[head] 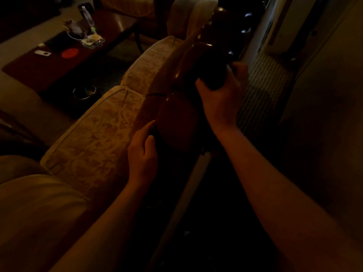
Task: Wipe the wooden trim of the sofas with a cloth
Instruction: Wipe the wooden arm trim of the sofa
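The room is dim. A sofa with pale floral back cushions [98,134] runs from the near left to the far centre, and glossy dark wooden trim [176,122] with rounded carved humps tops its back. My right hand [222,103] reaches over the trim and grips a dark cloth [212,77] pressed on one of the humps. The cloth is hard to make out in the dark. My left hand [142,154] rests against the near hump's left side, with its fingers lying along the wood and holding nothing that I can see.
A dark wooden coffee table [117,22] at the far left carries a bottle, a glass dish, a red disc and small items. A round metal bowl [84,92] sits on the floor beside it. Striped carpet [263,85] and a wall lie right of the sofa back.
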